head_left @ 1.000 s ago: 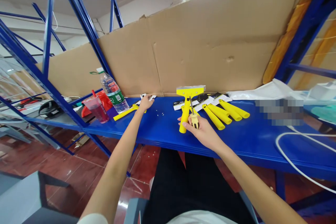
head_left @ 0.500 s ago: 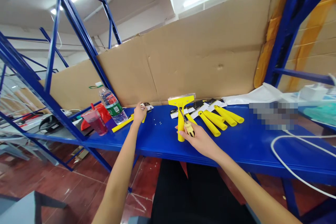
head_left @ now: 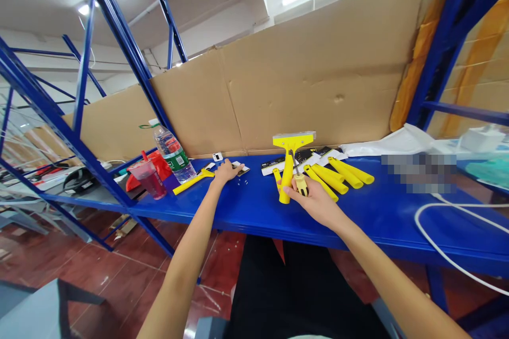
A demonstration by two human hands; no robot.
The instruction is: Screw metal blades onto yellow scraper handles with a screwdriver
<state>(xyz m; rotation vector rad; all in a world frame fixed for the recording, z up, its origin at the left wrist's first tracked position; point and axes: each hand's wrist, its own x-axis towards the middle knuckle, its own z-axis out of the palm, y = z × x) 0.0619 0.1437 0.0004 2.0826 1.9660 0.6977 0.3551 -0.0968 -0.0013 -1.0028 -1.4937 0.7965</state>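
Observation:
My right hand (head_left: 318,198) is closed around a yellow scraper (head_left: 287,172) and a screwdriver (head_left: 301,184) with a pale yellow and black handle. The scraper stands upright, its wide head at the top, and the screwdriver's shaft slants up across its handle. Over on the left, my left hand (head_left: 226,171) is low on the bench, its fingers bent over a small black-and-white packet (head_left: 240,168); the fingertips are partly hidden. Tiny screws (head_left: 243,182) lie just in front of that packet. Left of this hand lies another yellow scraper (head_left: 193,182), and behind it a small white piece (head_left: 217,157).
Several yellow handles (head_left: 350,173) and black-and-white cards (head_left: 272,166) lie on the blue bench (head_left: 254,206), right of centre. A water bottle (head_left: 175,156) and a red drink cup (head_left: 149,179) stand at left. Cardboard (head_left: 298,79) walls the back; a white cable (head_left: 419,222) loops at right.
My left hand has moved right with the packet, uncovering the white piece and the left scraper's head. The right hand has raised the scraper and screwdriver slightly and shifted right.

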